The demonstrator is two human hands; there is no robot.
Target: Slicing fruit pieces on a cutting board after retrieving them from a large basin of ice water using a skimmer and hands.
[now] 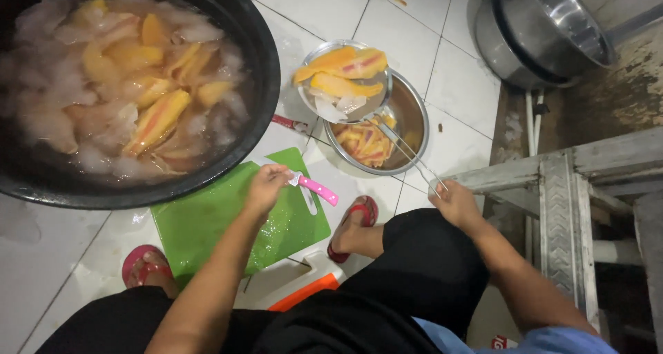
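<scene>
Seen from above, knees in black cloth at six o'clock, feet in red sandals (356, 219) on white floor tiles (407, 29). Left hand (266, 187) closed around a knife with a pink handle (316, 188), handle running out of the fist toward four o'clock, long axis lying from ten to four; blade end mostly hidden by the fingers. Beneath it, a wet green cutting board (221, 223), flat on the tiles, with a white and orange board (304, 292) poking out under its near edge. Right hand (456, 201) at three o'clock, closed on the ends of thin metal tongs (407, 154), their long axis reaching from the fist toward eleven o'clock, tips in a steel bowl (414, 112) holding yellow and pink fruit strips. Resting on that bowl's far rim, a smaller steel plate (311, 105) piled with orange fruit slices and bits of ice. At ten o'clock, a big black tub (266, 71) full of water, ice and more yellow fruit slices. At one o'clock, stacked steel pots (545, 29) beside a grey wooden frame (566, 181).
</scene>
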